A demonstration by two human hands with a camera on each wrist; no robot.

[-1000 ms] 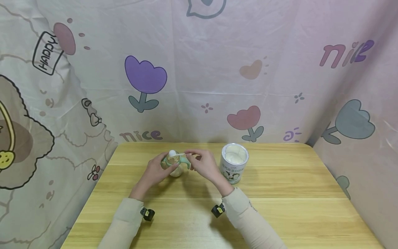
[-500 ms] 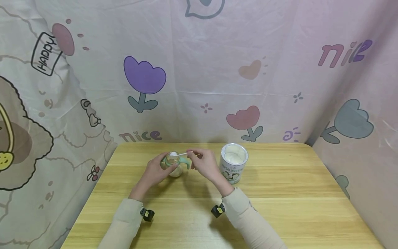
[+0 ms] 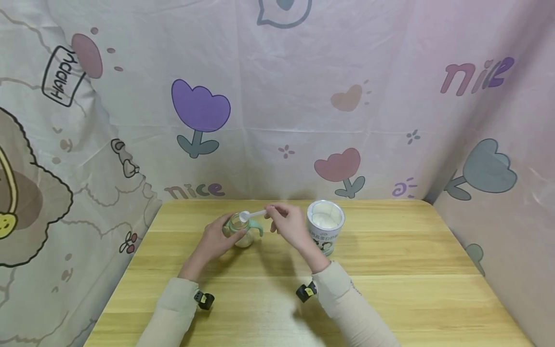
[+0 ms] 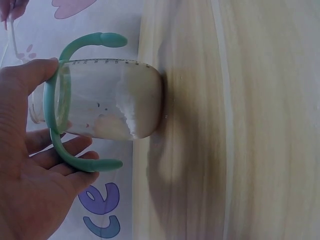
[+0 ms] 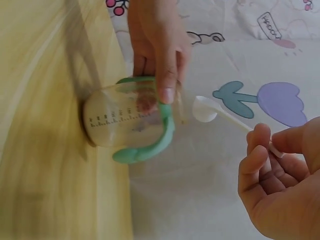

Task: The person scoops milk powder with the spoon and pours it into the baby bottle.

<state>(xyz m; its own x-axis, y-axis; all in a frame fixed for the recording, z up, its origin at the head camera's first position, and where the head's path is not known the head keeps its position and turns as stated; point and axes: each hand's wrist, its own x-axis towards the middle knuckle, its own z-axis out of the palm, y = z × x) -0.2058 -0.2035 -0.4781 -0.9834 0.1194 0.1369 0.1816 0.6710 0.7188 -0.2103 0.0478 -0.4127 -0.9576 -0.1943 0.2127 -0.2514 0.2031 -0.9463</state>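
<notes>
My left hand grips a clear baby bottle round its neck, where a green ring with two curved handles sits. The bottle stands upright and uncapped on the table. Pale powder fills its lower part in the left wrist view. My right hand pinches the thin handle of a white measuring scoop between thumb and fingers. The scoop's bowl hangs just above the bottle's mouth, apart from it in the right wrist view. Whether powder is left in the bowl I cannot tell.
A white milk powder can without a lid stands close to the right of my right hand, with pale powder visible inside. The wooden table ends at a printed cloth backdrop behind and at both sides.
The scoop has turned over the bottle's mouth and shifted slightly right, so its bowl now shows differently. My right hand has moved a little right and up. The left hand keeps its grip.
</notes>
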